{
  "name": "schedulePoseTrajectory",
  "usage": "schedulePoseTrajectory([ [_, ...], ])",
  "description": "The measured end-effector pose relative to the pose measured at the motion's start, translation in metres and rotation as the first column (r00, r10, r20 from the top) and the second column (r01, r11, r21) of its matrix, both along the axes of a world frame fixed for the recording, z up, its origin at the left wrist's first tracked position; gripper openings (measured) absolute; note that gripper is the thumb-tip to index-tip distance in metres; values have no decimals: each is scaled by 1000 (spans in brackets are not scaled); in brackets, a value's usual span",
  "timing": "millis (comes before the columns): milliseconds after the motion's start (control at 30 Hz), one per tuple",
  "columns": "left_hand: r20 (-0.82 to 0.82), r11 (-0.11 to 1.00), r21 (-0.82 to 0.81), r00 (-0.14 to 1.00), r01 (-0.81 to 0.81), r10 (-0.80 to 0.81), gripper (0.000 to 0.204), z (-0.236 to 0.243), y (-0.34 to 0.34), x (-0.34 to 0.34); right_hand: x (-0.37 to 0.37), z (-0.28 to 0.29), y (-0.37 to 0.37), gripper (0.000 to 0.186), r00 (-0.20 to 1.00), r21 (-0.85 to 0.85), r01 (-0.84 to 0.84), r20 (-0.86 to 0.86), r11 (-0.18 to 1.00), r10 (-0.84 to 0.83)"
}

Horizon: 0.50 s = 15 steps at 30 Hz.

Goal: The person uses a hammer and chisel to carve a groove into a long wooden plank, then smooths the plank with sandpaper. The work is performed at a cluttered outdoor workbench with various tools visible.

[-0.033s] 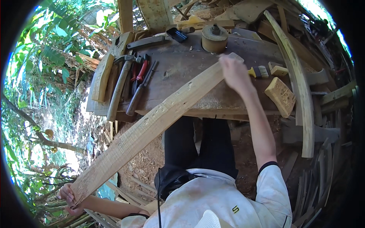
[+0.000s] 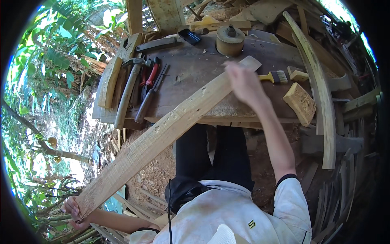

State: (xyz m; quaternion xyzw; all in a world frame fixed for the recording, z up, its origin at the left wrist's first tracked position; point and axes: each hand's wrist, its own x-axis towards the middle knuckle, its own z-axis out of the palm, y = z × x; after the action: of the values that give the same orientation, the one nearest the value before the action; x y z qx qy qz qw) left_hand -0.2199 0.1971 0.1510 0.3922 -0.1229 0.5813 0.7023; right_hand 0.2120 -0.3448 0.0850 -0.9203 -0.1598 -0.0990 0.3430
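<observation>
A long pale wooden board (image 2: 162, 128) slants from the lower left up onto the workbench (image 2: 191, 77); its far rounded end lies over the bench top. My left hand (image 2: 73, 211) grips the near end, fingers curled round the edge. Over the upper part of the board, just short of its end, is my right hand (image 2: 245, 83), closed and slightly blurred. Whatever its fingers press or hold against the wood is hidden. Right of that hand lies a paintbrush (image 2: 274, 77) with a yellow handle. Two wooden blocks, one small (image 2: 297, 74) and one larger (image 2: 300, 103), sit beyond it.
On the bench's left are a hammer (image 2: 129, 93), red-handled pliers (image 2: 152, 75) and a wooden-handled tool (image 2: 145, 106). A round container (image 2: 230, 42) and a black object (image 2: 189, 37) stand at the back. A curved pole (image 2: 323, 93) rises along the right side.
My right hand has slid a little to the left and down along the board, baring more of its far end and the brush handle. The left hand and the board look unmoved.
</observation>
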Motion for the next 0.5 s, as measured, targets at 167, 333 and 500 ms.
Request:
schedulePoseTrajectory([
  [167,-23,998,-32,999,-49,48,49,-11,-7,-5,-47,7,33,30,930,132,-352,160,927,331],
  [333,23,1000,-19,1000,1,-1,46,-15,-15,7,1,10,-11,26,996,19,80,-48,997,-79],
  [500,0,999,8,999,-51,51,45,-25,-30,20,-61,10,37,27,919,105,-325,269,940,288],
])
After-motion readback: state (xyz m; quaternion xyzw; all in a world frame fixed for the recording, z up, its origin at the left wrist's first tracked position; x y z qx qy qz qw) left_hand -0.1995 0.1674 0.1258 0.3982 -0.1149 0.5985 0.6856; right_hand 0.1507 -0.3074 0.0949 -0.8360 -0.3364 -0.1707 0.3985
